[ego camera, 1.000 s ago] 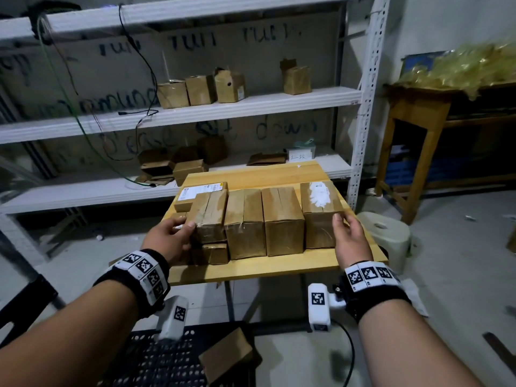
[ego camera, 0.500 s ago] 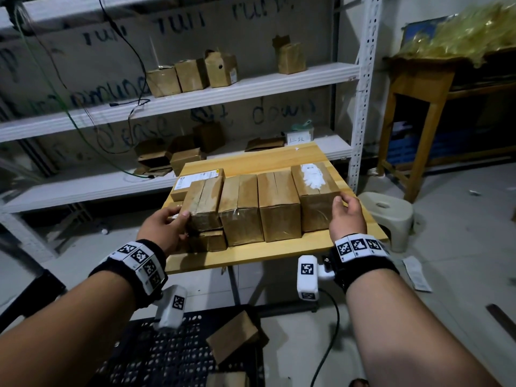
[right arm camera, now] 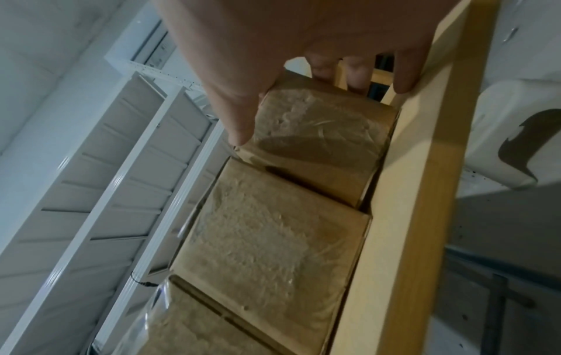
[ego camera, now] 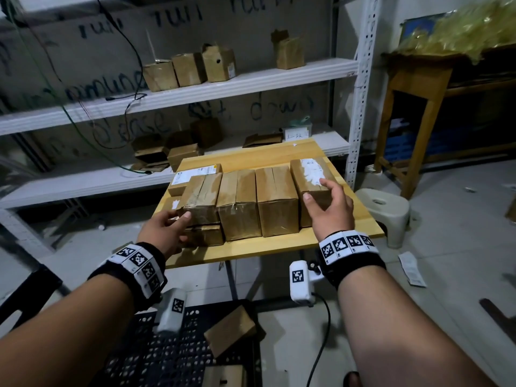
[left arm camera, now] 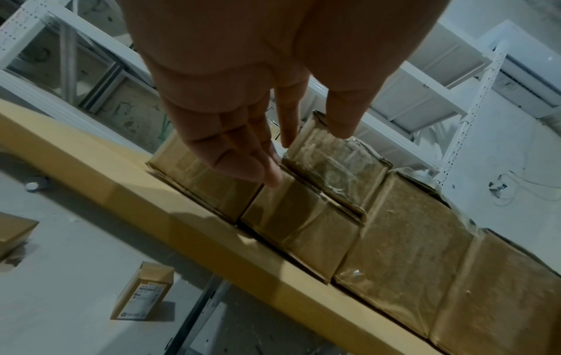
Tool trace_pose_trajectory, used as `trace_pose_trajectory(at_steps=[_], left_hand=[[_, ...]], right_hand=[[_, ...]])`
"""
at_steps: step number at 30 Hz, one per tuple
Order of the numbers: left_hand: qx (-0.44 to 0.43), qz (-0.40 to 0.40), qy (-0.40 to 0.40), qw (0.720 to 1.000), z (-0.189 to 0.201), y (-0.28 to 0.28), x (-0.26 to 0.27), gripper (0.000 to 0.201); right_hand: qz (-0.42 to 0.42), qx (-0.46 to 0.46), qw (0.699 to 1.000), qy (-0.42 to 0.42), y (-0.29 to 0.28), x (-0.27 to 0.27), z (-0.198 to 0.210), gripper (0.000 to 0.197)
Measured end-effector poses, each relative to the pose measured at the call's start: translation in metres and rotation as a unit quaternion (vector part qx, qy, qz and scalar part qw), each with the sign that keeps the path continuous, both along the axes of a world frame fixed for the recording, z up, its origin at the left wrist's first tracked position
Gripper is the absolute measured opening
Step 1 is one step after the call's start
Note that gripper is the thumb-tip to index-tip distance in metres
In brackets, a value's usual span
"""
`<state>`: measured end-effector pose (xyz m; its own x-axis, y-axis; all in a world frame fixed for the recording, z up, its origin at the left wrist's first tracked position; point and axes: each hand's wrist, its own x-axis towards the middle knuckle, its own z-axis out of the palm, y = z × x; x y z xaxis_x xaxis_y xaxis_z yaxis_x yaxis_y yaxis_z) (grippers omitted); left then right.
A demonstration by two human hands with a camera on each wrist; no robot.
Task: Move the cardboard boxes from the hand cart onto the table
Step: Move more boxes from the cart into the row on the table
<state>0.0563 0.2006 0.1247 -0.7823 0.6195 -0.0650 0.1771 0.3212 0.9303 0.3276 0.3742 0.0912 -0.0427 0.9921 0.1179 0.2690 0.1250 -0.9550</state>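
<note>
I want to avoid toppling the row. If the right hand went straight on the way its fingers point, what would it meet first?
Most likely the rightmost box with the white torn label: the right hand hovers open at its near top edge. Depth is unclear, so contact cannot be confirmed.

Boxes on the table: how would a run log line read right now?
boxes: rowed on table | left hand: open | right hand: open | cart box: waiting
</note>
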Motion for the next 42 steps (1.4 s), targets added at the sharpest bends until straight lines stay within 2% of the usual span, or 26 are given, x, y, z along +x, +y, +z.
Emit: trace_pose_trajectory(at_steps=[6,11,15,20,23,25,28,31,34,37,42], left_hand=[[-0.019,-0.008,0.03,0.999,-0.003,-0.005,-0.003,0.038],[-0.031,-0.015,0.05,0.998,-0.002,-0.007,-0.003,0.043],[-0.036,-0.028,0.057,0.997,-0.003,-0.01,-0.003,0.047],[-0.001,-0.007,0.038,0.999,-0.013,-0.012,-0.01,0.064],[0.016,0.018,0.025,0.999,-0.02,-0.019,-0.009,0.059],[0.018,0.031,0.022,0.999,-0.025,-0.026,-0.012,0.052],[0.005,0.049,0.017,0.999,-0.037,-0.051,-0.02,0.052],[-0.014,0.078,0.01,0.997,-0.049,-0.088,-0.036,0.046],[-0.018,0.1,-0.007,0.995,-0.052,-0.122,-0.048,0.046],[-0.029,0.123,-0.024,0.992,-0.058,-0.16,-0.064,0.032],[0.003,0.199,-0.109,0.974,-0.072,-0.212,-0.105,0.017]], right_hand=[[-0.038,0.048,0.998,-0.023,0.002,0.006,0.0,0.029],[-0.041,0.088,0.991,-0.093,0.004,0.01,0.001,0.023],[-0.019,0.084,0.993,-0.08,0.002,0.01,0.0,0.029],[-0.04,0.092,0.993,-0.055,-0.007,0.012,0.003,0.048],[-0.051,0.086,0.993,-0.063,-0.019,0.011,0.006,0.057],[-0.078,0.096,0.99,-0.067,-0.03,0.011,0.008,0.056],[-0.09,0.166,0.98,-0.064,-0.047,0.01,0.003,0.042],[0.001,0.208,0.977,-0.051,-0.068,0.001,-0.003,0.028],[0.128,0.212,0.964,-0.102,-0.099,-0.012,-0.007,0.027],[0.275,0.187,0.923,-0.194,-0.132,-0.038,-0.022,0.027],[0.4,0.185,0.849,-0.291,-0.167,-0.088,-0.053,0.029]])
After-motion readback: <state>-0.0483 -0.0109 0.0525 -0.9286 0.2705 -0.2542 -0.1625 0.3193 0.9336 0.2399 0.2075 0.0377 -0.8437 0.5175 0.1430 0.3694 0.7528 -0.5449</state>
